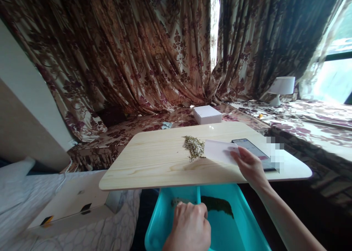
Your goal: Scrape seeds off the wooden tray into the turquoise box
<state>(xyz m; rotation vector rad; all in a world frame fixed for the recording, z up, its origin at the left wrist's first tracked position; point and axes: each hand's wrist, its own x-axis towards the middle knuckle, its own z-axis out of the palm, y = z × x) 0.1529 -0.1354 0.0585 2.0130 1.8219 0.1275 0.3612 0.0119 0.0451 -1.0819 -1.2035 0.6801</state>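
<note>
My right hand (250,165) pinches a thin white plastic sheet (220,151) by its right end, just above the wooden tabletop (154,159). Against the sheet's left edge lies a small loose pile of mixed greenish and pale grains (194,147). Below the table's near edge stands a turquoise divided bin (242,207). My left hand (189,225) is closed in a fist over the bin's central divider and seems to grip it; its fingertips are hidden. Dark green grains (217,205) lie in the bin's right compartment, and a few pale bits (178,200) show in the left one.
A tablet (258,154) lies at the table's right, partly behind my right hand. Behind the table sit a white box (207,114) and a crumpled cloth (167,125). A lamp (284,86) stands back right. A large flat carton (71,199) rests on the bed at left.
</note>
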